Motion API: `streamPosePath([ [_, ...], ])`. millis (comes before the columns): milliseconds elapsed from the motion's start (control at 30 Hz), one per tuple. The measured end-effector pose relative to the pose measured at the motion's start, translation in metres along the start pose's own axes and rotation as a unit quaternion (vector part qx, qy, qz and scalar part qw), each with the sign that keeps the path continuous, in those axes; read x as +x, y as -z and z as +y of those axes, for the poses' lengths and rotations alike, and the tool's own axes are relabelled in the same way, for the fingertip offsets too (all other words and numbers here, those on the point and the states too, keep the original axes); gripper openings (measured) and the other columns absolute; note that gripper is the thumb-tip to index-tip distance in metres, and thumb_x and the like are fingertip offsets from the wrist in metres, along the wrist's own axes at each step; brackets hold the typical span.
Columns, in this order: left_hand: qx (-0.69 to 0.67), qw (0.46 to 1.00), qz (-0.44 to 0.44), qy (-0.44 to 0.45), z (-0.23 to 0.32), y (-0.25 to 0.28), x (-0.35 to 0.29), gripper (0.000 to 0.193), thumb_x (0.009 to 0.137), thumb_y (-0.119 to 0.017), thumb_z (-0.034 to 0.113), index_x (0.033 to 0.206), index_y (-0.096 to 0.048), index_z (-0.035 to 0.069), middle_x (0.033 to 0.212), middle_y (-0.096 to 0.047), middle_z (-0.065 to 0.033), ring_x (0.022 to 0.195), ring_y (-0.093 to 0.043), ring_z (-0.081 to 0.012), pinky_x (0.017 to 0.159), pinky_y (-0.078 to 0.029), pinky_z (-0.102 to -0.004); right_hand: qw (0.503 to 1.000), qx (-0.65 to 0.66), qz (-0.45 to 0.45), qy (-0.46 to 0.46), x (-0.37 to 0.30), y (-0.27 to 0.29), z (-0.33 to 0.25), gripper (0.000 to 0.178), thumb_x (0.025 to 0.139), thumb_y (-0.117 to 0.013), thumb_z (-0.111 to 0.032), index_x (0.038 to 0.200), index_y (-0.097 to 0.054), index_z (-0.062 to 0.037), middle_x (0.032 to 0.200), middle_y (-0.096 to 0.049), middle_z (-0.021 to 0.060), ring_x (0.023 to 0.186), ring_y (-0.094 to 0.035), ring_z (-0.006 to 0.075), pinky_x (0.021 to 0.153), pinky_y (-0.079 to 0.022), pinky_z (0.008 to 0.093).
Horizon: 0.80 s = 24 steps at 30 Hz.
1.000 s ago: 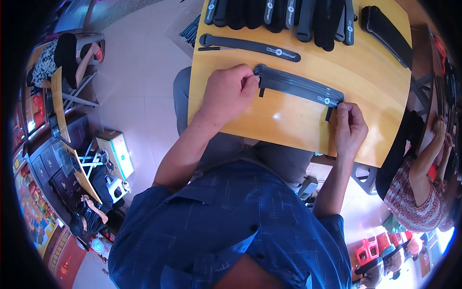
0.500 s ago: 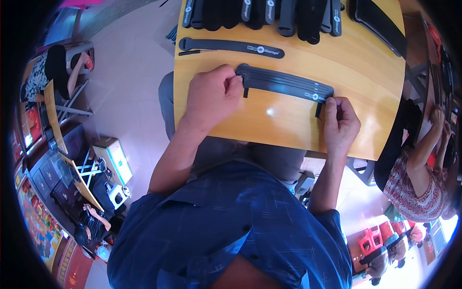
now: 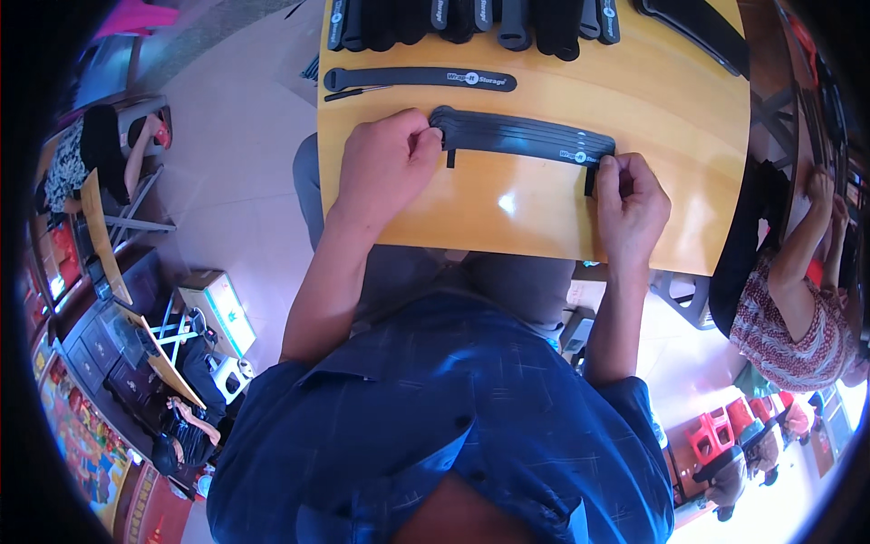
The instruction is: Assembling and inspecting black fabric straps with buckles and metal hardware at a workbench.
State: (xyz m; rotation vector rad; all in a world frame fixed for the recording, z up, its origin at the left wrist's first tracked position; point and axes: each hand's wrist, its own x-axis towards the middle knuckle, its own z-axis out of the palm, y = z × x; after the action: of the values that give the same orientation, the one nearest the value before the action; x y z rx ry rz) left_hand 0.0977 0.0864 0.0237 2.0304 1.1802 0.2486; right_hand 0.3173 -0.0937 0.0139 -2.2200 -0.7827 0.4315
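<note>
Dark grey straps (image 3: 526,134) lie overlapped in a stepped stack above the yellow wooden table (image 3: 693,208) in front of us, slightly bowed, their edges showing as parallel ridges, with rounded ends at left and pale printing near the right end. Whether the stack rests fully on the wood we cannot tell. Short black tabs (image 3: 450,159) stick out along its near edge. Our left hand (image 3: 385,159) is pinched on the left end, our right hand (image 3: 632,201) on the right end; our fingers cover both tips. Just beyond lies a single strap (image 3: 412,80), with a thin dark rod (image 3: 358,92) beside it. Farther off we see a row of straps (image 3: 512,25) and a black bundle (image 3: 700,36).
</note>
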Motion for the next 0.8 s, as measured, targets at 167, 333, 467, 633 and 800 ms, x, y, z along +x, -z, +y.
streamPosePath([
  [167, 0.023, 0.999, -0.039, 0.015, -0.004, 0.003, 0.004, 0.022, 0.091, -0.068, 0.020, 0.078, -0.066, 0.003, 0.073, -0.067, -0.0184, 0.070, -0.066, -0.0390, 0.066, -0.052, -0.0454, 1.000, -0.006, 0.011, 0.014, 0.000, -0.002, 0.005, 0.017, 0.095, -0.070, -0.016, 0.086, -0.067, -0.0015, 0.066, -0.064, 0.0093, 0.056, -0.060, 0.0167, 0.058, -0.049, 0.0318],
  [333, 0.059, 0.998, -0.015, -0.019, -0.002, 0.000, 0.006, 0.021, 0.091, -0.066, 0.023, 0.081, -0.069, 0.004, 0.079, -0.069, -0.0189, 0.078, -0.068, -0.0407, 0.072, -0.053, -0.0490, 0.999, 0.025, 0.025, 0.034, 0.001, -0.003, 0.014, 0.018, 0.095, -0.071, -0.018, 0.084, -0.068, -0.0035, 0.065, -0.064, 0.0085, 0.056, -0.060, 0.0184, 0.059, -0.050, 0.0336],
  [467, 0.086, 0.996, -0.023, -0.011, -0.005, 0.001, 0.007, 0.023, 0.091, -0.066, 0.026, 0.084, -0.071, 0.006, 0.083, -0.071, -0.0184, 0.082, -0.069, -0.0407, 0.076, -0.055, -0.0492, 0.999, -0.017, 0.020, 0.048, 0.004, -0.003, 0.014, 0.019, 0.093, -0.072, -0.022, 0.085, -0.068, -0.0044, 0.067, -0.067, 0.0102, 0.057, -0.063, 0.0230, 0.059, -0.052, 0.0358],
  [633, 0.090, 0.996, -0.007, -0.029, -0.010, 0.001, 0.004, 0.023, 0.092, -0.066, 0.027, 0.085, -0.072, 0.007, 0.081, -0.071, -0.0177, 0.083, -0.070, -0.0390, 0.077, -0.056, -0.0491, 0.997, -0.042, 0.029, 0.066, 0.004, -0.002, 0.013, 0.017, 0.091, -0.072, -0.020, 0.092, -0.068, -0.0040, 0.070, -0.069, 0.0115, 0.062, -0.068, 0.0284, 0.063, -0.054, 0.0404],
  [800, 0.050, 0.996, 0.056, -0.038, -0.011, 0.007, -0.030, 0.027, 0.093, -0.066, 0.032, 0.105, -0.071, 0.008, 0.090, -0.074, -0.0146, 0.089, -0.071, -0.0352, 0.079, -0.056, -0.0469, 0.963, -0.140, 0.137, 0.187, -0.016, 0.005, -0.002, 0.041, 0.087, -0.069, -0.010, 0.127, -0.059, -0.0034, 0.122, -0.066, 0.0228, 0.105, -0.067, 0.0380, 0.088, -0.055, 0.0460],
])
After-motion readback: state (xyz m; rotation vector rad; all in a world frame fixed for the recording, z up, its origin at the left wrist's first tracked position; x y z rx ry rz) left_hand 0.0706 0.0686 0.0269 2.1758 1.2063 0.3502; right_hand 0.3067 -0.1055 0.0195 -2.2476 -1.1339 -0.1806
